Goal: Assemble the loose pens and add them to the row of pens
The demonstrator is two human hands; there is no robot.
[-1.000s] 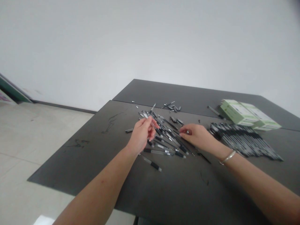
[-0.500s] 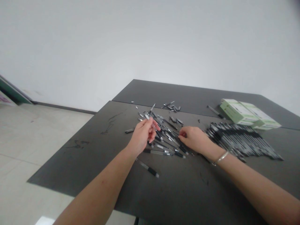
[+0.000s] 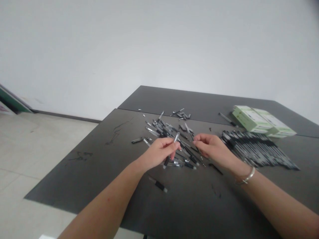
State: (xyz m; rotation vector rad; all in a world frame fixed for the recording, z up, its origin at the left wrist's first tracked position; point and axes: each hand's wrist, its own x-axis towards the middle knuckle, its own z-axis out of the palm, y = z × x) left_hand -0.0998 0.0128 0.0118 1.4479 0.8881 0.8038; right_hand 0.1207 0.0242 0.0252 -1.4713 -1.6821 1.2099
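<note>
My left hand (image 3: 161,152) is closed around a pen barrel (image 3: 176,136), clear at its upper end and with a black grip at the lower end. It is tilted above the loose pile. To the right, the fingertips of my right hand (image 3: 208,145) pinch a slim pen refill (image 3: 188,130), pale at the top and dark lower down. Below and between both hands spreads a heap of clear-and-black pen parts (image 3: 159,127). A single pen piece with a black grip (image 3: 159,186) lies nearer me, under my left wrist.
Pens in a neat row (image 3: 259,149) lie right of my right hand. Behind them sit two green-and-white boxes (image 3: 253,119), with one pen (image 3: 227,119) beside them. Small black caps (image 3: 183,115) are scattered near the seam of the dark table (image 3: 94,179).
My left hand has moved slightly right and turned, now with a barrel pointing up and right. My right hand has lifted a refill from the pile.
</note>
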